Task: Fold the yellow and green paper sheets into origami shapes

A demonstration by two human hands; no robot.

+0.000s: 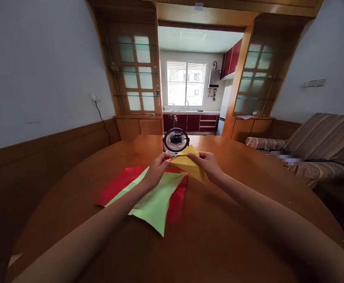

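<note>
A folded sheet of yellow paper [186, 160] is held up between my two hands, above the table. My left hand [159, 167] pinches its left corner with thumb and fingertips. On the opposite side, my right hand [206, 163] grips the paper's right part, thumb on top of a fold. Below and to the left, a light green sheet [156, 200] lies creased, with its edges lifting a little. Red paper [176, 204] shows under the green sheet on both sides. My left forearm covers part of both sheets.
A small round fan [176, 140] stands on the wooden table [233, 236] just beyond the yellow paper. A striped sofa [322, 145] is at the right. Behind the table are wooden cabinets [150, 127] and a kitchen opening. A black cord [102, 120] hangs from a wall socket at left.
</note>
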